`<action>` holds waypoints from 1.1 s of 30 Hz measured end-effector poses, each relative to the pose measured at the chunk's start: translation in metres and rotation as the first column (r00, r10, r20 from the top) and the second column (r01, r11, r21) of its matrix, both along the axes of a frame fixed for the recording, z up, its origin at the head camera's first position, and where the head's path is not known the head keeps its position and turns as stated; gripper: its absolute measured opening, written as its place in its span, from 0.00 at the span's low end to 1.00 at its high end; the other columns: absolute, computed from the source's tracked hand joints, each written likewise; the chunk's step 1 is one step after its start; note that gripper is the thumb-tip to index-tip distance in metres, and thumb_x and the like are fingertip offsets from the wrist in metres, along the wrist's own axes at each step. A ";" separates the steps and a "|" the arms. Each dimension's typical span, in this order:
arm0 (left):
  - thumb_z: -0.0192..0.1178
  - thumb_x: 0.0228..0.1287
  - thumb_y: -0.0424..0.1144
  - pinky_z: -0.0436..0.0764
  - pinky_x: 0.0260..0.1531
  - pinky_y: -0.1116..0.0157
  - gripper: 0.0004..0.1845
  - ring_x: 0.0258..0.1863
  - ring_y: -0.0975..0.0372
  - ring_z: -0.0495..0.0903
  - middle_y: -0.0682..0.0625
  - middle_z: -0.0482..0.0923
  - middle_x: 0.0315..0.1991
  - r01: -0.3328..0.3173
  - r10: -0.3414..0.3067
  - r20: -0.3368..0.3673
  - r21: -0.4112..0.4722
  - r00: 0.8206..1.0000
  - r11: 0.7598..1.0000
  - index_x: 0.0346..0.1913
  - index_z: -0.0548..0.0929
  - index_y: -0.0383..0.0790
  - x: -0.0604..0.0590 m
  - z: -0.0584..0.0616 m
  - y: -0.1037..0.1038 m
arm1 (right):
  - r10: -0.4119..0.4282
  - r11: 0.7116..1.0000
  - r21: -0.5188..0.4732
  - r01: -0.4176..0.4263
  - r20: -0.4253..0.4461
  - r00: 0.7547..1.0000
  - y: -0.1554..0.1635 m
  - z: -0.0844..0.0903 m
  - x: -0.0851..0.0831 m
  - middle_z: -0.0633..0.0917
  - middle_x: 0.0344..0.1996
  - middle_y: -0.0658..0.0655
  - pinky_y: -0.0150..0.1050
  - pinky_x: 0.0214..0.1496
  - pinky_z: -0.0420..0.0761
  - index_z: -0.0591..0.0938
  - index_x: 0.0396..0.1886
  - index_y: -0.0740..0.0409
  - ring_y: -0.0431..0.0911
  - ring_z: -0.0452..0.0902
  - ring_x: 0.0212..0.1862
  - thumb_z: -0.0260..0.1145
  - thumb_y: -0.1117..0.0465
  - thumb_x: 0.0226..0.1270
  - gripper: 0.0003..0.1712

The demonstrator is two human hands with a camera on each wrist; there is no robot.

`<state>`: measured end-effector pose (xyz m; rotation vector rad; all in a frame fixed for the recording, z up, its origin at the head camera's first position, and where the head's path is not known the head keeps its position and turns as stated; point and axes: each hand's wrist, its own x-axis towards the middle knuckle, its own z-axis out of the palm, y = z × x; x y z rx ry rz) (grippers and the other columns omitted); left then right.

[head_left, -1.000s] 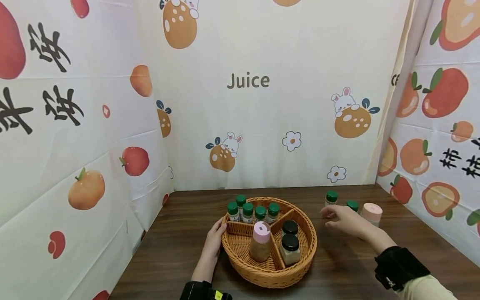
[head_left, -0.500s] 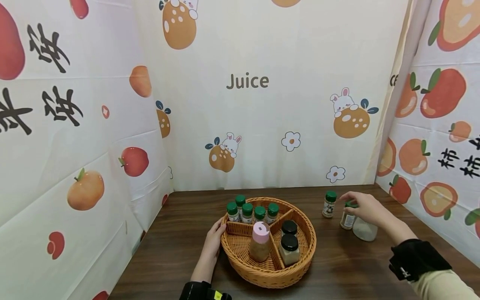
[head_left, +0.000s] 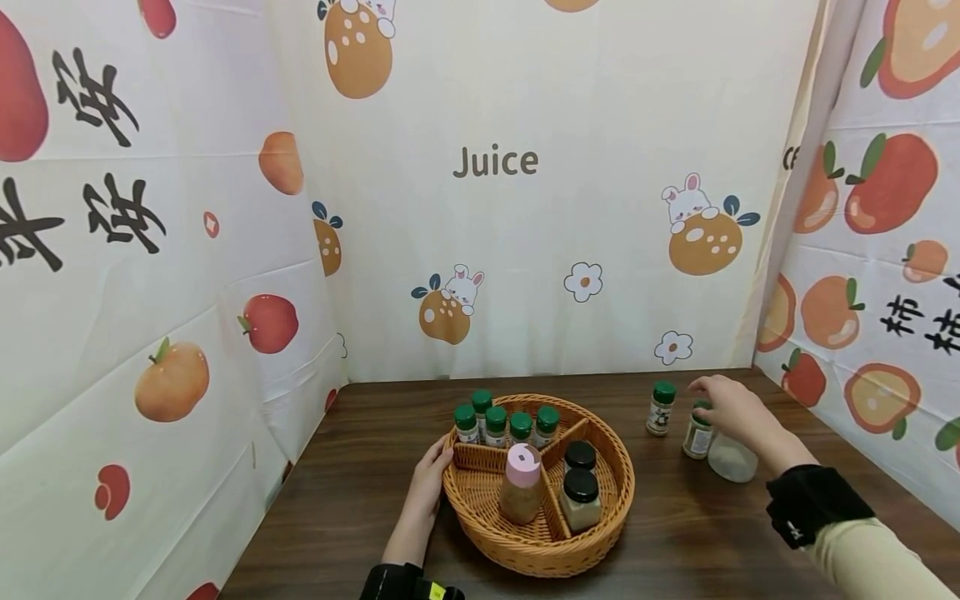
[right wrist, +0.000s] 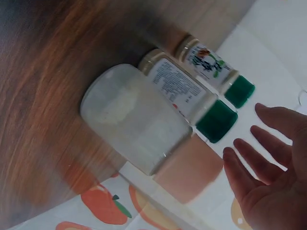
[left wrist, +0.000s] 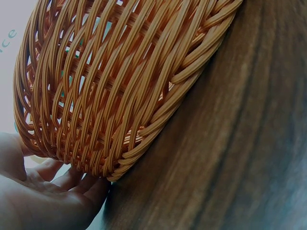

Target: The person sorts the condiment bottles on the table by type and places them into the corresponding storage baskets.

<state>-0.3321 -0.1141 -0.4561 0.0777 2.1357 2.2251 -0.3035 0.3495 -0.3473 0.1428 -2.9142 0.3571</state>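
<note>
Since a second ago, the right hand (head_left: 731,410) has swung from beside the basket out to the jars on the bench, fingers spread flat, holding nothing. Just under its palm stands a clear jar (head_left: 731,460) with a pink lid (right wrist: 189,175); touching that jar is a green-capped bottle (head_left: 698,437), and beyond the fingertips a second green-capped bottle (head_left: 661,407). Well to its left, the left hand (head_left: 426,487) rests open against the wicker basket (head_left: 480,500), which holds more jars.
</note>
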 end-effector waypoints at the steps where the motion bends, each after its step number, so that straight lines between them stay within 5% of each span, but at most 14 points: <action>1: 0.43 0.80 0.39 0.61 0.73 0.42 0.27 0.75 0.37 0.55 0.29 0.55 0.76 0.000 0.000 -0.001 0.000 1.000 1.000 0.75 0.60 0.29 0.000 0.000 0.000 | -0.008 1.000 0.030 0.008 0.001 1.000 -0.001 -0.002 -0.001 0.81 0.49 0.75 0.60 0.46 0.80 0.79 0.53 0.74 0.69 0.78 0.50 0.69 0.66 0.61 0.22; 8: 0.44 0.80 0.43 0.63 0.73 0.42 0.29 0.75 0.37 0.56 0.30 0.53 0.77 0.018 -0.018 0.010 -0.015 1.000 1.000 0.77 0.59 0.33 0.002 -0.001 0.001 | -0.060 0.986 0.161 0.051 0.049 0.997 -0.005 -0.008 -0.007 0.83 0.40 0.68 0.52 0.38 0.80 0.82 0.45 0.71 0.59 0.80 0.41 0.68 0.69 0.59 0.15; 15: 0.44 0.80 0.43 0.62 0.73 0.42 0.28 0.75 0.37 0.56 0.30 0.54 0.76 0.013 -0.013 0.007 -0.012 1.000 1.000 0.76 0.60 0.32 0.001 -0.001 0.000 | -0.112 0.984 0.146 0.098 0.090 0.990 -0.009 -0.004 -0.008 0.83 0.37 0.65 0.52 0.31 0.77 0.83 0.40 0.64 0.55 0.78 0.37 0.65 0.73 0.60 0.09; 23: 0.43 0.80 0.42 0.61 0.73 0.42 0.29 0.75 0.36 0.55 0.28 0.52 0.76 0.010 -0.010 0.001 0.000 1.000 1.000 0.76 0.58 0.30 0.003 -0.002 -0.003 | -0.022 0.982 0.188 0.026 -0.021 1.000 -0.017 -0.011 -0.008 0.85 0.33 0.64 0.50 0.32 0.79 0.85 0.37 0.65 0.55 0.80 0.35 0.68 0.73 0.57 0.07; 33: 0.44 0.80 0.44 0.62 0.73 0.42 0.29 0.75 0.37 0.55 0.29 0.53 0.76 0.014 -0.014 0.012 -0.010 1.000 1.000 0.76 0.59 0.32 0.001 -0.003 -0.002 | -0.064 0.986 0.150 0.070 -0.045 0.997 -0.014 -0.016 -0.006 0.86 0.32 0.64 0.49 0.30 0.76 0.86 0.36 0.64 0.53 0.79 0.33 0.67 0.73 0.57 0.07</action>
